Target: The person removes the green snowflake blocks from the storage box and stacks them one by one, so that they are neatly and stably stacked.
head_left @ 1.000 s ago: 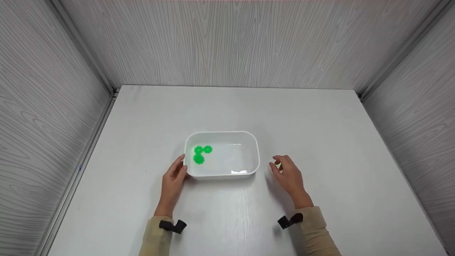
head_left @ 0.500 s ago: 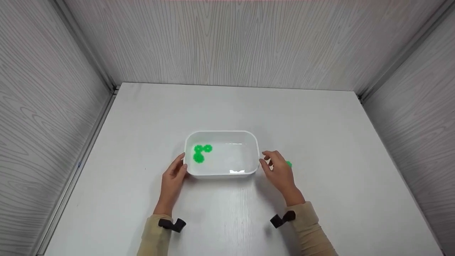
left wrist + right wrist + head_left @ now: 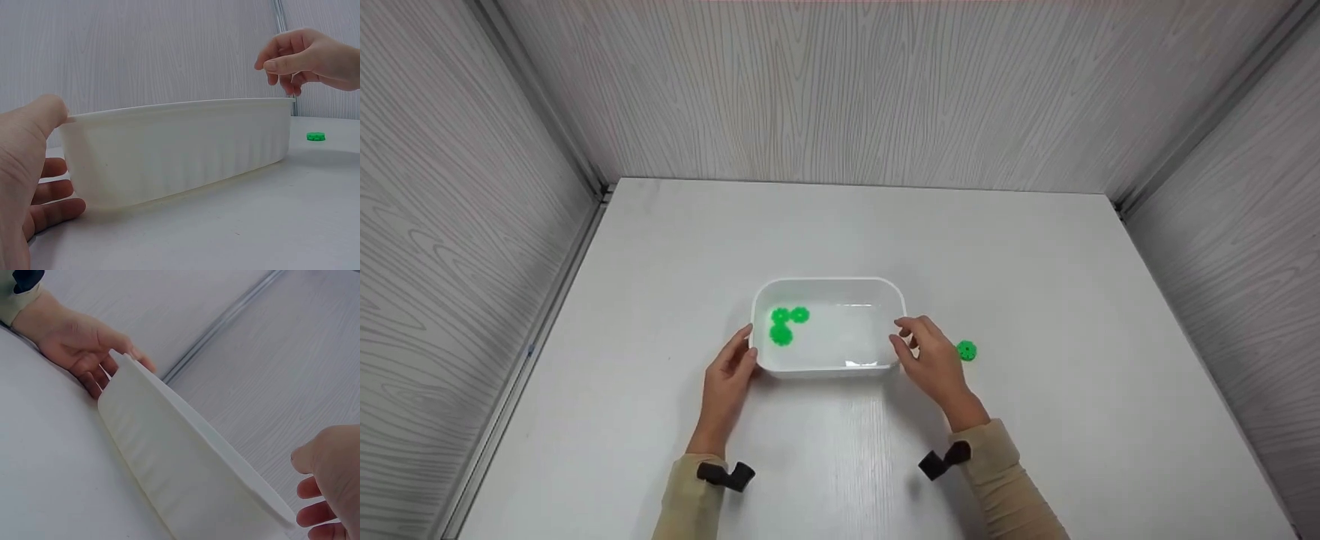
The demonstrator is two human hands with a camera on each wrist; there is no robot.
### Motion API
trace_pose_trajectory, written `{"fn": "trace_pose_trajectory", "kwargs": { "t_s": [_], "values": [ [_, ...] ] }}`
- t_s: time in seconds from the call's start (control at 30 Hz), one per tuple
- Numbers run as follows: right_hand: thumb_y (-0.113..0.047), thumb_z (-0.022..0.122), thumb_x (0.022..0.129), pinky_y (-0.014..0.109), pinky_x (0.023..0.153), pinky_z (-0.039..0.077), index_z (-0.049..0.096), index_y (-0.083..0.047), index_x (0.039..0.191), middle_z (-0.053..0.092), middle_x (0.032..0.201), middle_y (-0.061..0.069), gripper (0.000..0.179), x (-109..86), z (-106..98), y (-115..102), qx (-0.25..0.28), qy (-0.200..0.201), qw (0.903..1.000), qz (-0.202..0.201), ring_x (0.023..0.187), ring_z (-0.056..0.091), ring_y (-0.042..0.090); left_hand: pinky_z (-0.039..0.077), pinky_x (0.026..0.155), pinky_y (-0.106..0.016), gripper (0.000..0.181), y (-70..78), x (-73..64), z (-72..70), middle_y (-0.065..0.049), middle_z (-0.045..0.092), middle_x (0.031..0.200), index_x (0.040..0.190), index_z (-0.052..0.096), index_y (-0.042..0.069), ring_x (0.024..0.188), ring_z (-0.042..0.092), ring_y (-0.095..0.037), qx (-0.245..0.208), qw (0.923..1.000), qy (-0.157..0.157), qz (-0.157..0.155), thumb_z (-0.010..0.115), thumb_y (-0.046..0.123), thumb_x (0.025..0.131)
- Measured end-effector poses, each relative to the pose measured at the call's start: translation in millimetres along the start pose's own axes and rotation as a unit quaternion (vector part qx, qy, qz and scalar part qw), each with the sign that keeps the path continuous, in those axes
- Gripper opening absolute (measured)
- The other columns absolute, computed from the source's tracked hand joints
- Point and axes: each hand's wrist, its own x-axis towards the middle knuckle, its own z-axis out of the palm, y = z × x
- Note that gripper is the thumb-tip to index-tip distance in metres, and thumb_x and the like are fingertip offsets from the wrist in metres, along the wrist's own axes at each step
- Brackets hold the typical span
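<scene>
The left end of the white plastic tub [image 3: 810,373] was gripped by the left hand [image 3: 726,379], thumb at the rim, presumably for steadiness on the counter [image 3: 1035,255]. The right rim was overhung by the right hand [image 3: 936,365], its fingers loosely curled, nothing seen pinched. Inside, 3 green scalloped pieces [image 3: 781,335] were clustered leftward; 1 green scalloped disc [image 3: 968,350] was placed outside, rightward. The tub's long axis was aligned left to right, its opening turned upward.

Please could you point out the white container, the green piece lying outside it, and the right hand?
White container [image 3: 180,154], left wrist view: on its outer wall.
Green piece [image 3: 968,350] outside it, head view: on its upper face.
Right hand [image 3: 935,361], head view: on the back of the hand.
</scene>
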Motion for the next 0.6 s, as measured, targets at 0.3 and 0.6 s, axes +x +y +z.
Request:
{"fn": "trace_pose_trajectory", "kwargs": {
  "t_s": [0.3,0.6],
  "values": [
    [-0.013,0.066,0.087,0.027,0.057,0.048,0.063,-0.005,0.104,0.060,0.086,0.006,0.020,10.4,7.3,-6.7,-0.009,-0.009,0.9998,-0.015,0.071,0.058,0.019,0.047,0.086,-0.023,0.047,-1.8,1.3,0.4,-0.011,0.053,0.129,0.136,0.050,0.021,0.115,0.051,-0.023,0.006,1.0000,-0.003,-0.002,0.059,0.034,0.092],
    [-0.014,0.066,0.087,0.026,0.058,0.048,0.062,-0.006,0.104,0.059,0.087,0.005,0.019,21.1,20.7,-16.1,-0.011,-0.013,0.9988,-0.047,0.072,0.059,0.017,0.047,0.086,-0.024,0.047,-0.9,1.1,1.7,-0.009,0.053,0.130,0.136,0.049,0.021,0.115,0.051,-0.022,0.015,0.9999,-0.001,-0.005,0.058,0.035,0.092]
  ]
}}
